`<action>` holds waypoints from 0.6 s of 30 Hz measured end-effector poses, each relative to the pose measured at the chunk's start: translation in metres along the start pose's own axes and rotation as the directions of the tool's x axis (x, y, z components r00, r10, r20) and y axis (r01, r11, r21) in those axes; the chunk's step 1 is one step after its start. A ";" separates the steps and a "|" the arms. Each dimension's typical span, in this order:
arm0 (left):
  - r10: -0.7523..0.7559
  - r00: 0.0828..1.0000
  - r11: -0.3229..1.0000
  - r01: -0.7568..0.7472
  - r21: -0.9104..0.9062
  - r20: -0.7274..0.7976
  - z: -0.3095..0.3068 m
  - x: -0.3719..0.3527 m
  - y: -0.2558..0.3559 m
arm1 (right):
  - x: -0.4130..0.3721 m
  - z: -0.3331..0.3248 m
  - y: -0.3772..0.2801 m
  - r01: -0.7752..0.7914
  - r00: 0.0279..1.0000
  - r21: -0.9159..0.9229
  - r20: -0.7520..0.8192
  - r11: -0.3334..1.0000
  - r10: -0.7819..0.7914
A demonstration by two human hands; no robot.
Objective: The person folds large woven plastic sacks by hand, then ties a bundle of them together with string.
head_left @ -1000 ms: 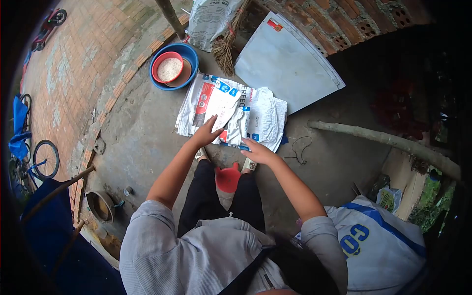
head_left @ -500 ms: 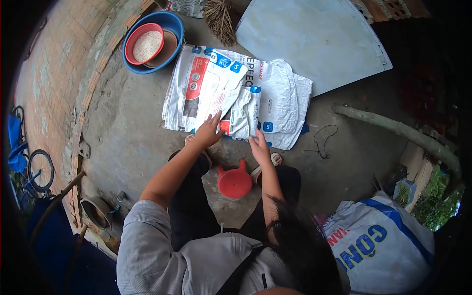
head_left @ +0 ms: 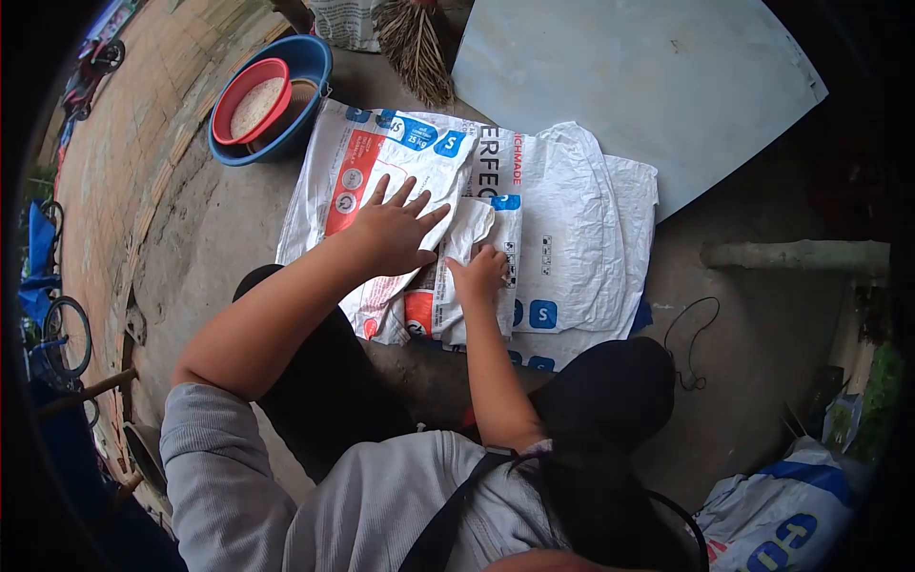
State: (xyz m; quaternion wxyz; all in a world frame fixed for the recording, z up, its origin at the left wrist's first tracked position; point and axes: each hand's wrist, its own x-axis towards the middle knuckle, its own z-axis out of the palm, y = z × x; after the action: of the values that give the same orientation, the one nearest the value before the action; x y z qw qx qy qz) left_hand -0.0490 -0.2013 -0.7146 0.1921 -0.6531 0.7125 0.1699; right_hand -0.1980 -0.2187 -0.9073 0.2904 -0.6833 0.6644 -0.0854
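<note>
A folded white woven sack (head_left: pixel 419 162) with red and blue print lies on the ground in front of me, on top of other flattened sacks (head_left: pixel 572 219). My left hand (head_left: pixel 396 234) is open, its fingers spread flat over the left half of the folded sack. Just right of it, my right hand (head_left: pixel 481 275) has its fingers curled at the sack's crumpled inner fold, gripping the material. The ends of those fingers are partly hidden.
At the upper left a red bowl (head_left: pixel 222 124) of pale grains sits inside a blue basin (head_left: pixel 310 62). A straw broom (head_left: pixel 416 57), a large grey sheet (head_left: pixel 610 76), a log (head_left: pixel 796 255) and a thin cord (head_left: pixel 694 334) surround the sacks. A bulky white bag (head_left: pixel 782 505) stands lower right.
I have leaned closer to the sacks, and my knees have come forward over the stool. My left hand has moved up the folded sack with fingers spread; my right has shifted from its lower edge to the fold.
</note>
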 end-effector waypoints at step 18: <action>0.056 0.934 0.764 -0.268 -0.587 -0.354 -0.037 -0.076 0.030 | -0.071 -0.182 -0.117 -0.023 0.893 0.999 0.005 -0.035 -0.450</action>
State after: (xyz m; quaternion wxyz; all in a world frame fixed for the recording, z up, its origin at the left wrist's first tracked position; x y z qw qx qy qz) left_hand -0.0751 -0.1505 -0.6453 -0.1683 -0.6331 0.6907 0.3064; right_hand -0.1968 -0.2085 -0.6798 0.7737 -0.3760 0.2308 -0.4547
